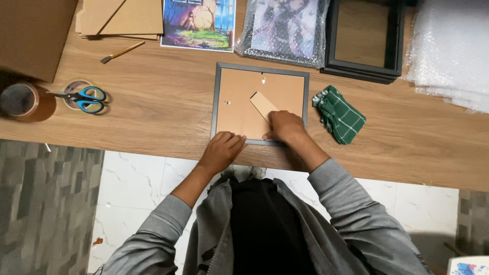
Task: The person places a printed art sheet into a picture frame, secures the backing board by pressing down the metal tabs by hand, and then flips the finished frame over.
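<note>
- Picture frame (239, 109) with a grey rim lies face down on the wooden worktop (153, 112) — its brown backing board faces up, near the worktop's near edge.
- Left hand (223, 146) rests flat, fingers together, pressing the frame's near left corner.
- Right hand (285, 127) is curled over the near right edge, fingertips on the backing beside the cardboard stand flap (262, 104); whether it pinches anything I cannot tell.
- Green checked cloth (338, 114) lies just right of the frame.
- Blue-handled scissors (84, 97) rest on a tape roll, well to the left.
- Stacked black frames (364, 38) and a bubble-wrapped picture (285, 30) sit at the far side.
- Risk, as I judge it — the frame sits close to the edge, so uneven pressing could tip or slide it off, or bend the flap.
</note>
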